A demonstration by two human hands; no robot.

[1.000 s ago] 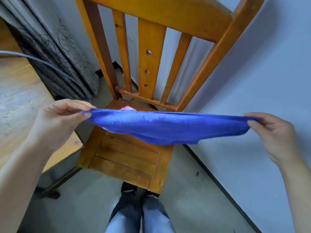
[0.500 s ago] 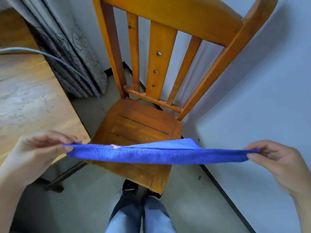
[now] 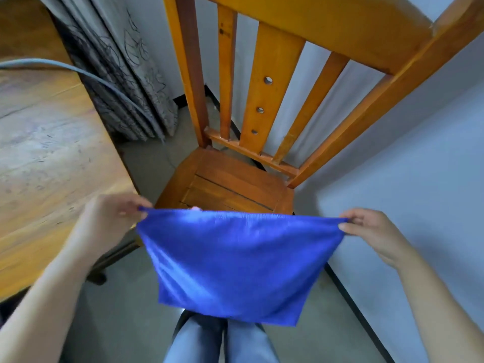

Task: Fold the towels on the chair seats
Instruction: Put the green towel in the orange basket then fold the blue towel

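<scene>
Now a blue towel point(image 3: 235, 260) hangs stretched between two hands in front of a wooden chair point(image 3: 235, 184).

Left hand point(image 3: 110, 218) pinches the towel's upper left corner; right hand point(image 3: 372, 231) pinches the upper right corner, hands well apart. Cloth droops over the person's jeans point(image 3: 199, 341), near the seat's front edge. Beside the chair stand a wooden table point(image 3: 47, 153) and a curtain point(image 3: 125, 82).

You have pulled the blue towel point(image 3: 235, 263) back off the chair seat point(image 3: 230, 184), toward yourself. A second ago it was stretched flat in the air over the seat, thin like a line. Now it hangs down from its top edge and shows its whole face. It hides the front of the seat and your knees point(image 3: 222, 341). Your left hand point(image 3: 110, 221) and right hand point(image 3: 372, 231) have come nearer to you.
</scene>
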